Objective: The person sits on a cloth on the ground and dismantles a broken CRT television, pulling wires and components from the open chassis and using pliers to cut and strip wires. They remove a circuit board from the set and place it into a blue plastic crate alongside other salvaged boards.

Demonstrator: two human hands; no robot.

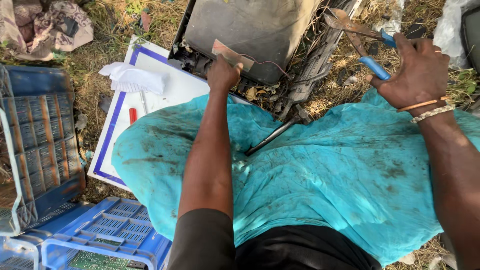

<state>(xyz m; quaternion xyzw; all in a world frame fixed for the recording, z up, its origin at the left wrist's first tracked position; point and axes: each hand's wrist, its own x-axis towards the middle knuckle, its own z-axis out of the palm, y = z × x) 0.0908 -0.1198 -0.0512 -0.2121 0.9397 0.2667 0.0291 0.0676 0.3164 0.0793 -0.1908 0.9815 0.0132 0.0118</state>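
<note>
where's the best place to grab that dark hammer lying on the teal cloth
Probably by the bare lower end of the dark hammer handle, coming from the left hand side. The handle slants down-left across the stained teal cloth, free there, while its head is wedged against the dismantled grey casing.

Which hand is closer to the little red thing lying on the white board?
Left. The left hand presses on the old dark casing, just right of the red thing. The right hand holds blue-handled cutters far off to the right.
</note>
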